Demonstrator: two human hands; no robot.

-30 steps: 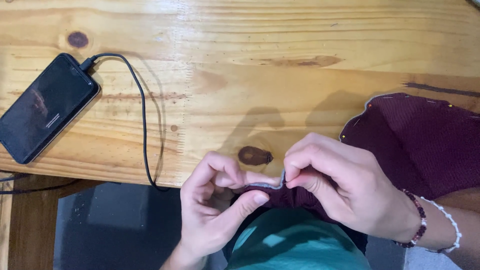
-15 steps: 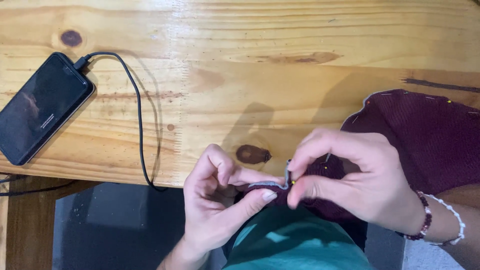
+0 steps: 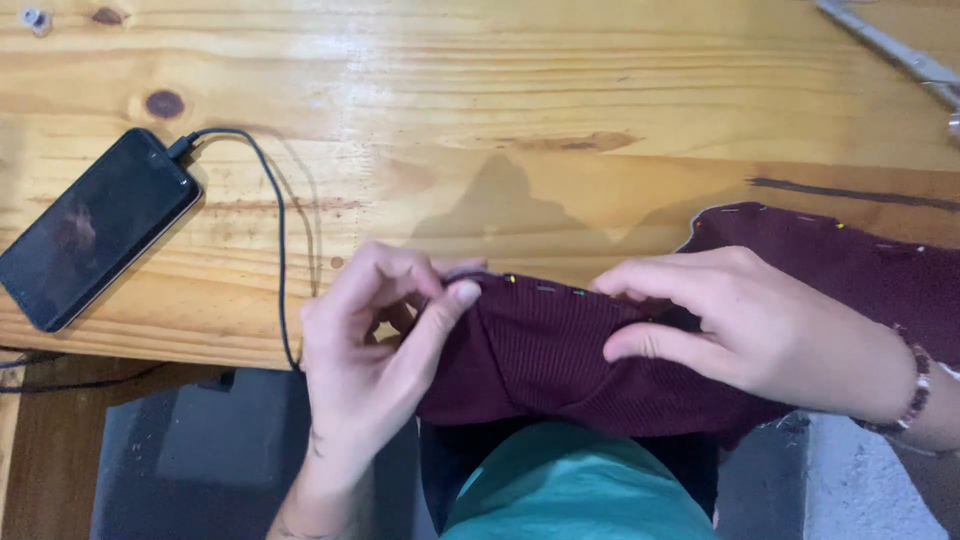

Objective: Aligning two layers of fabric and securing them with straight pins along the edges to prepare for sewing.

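A dark maroon ribbed fabric point(image 3: 545, 350) lies stretched across the front edge of the wooden table point(image 3: 520, 110), with small coloured pins along its upper edge. My left hand point(image 3: 375, 335) pinches the fabric's left end between thumb and fingers. My right hand point(image 3: 745, 325) grips the same edge further right, with a beaded bracelet on its wrist. More of the maroon fabric point(image 3: 860, 270) spreads over the table at the right, with pins along its border.
A black phone point(image 3: 95, 225) lies at the table's left with a black cable point(image 3: 275, 230) plugged in and trailing over the front edge. A metal ruler-like bar point(image 3: 890, 50) lies at the top right. My teal clothing point(image 3: 575, 485) shows below.
My hands have moved apart, pulling the fabric edge out flat between them. The camera view has shifted, so the phone sits further right and lower.
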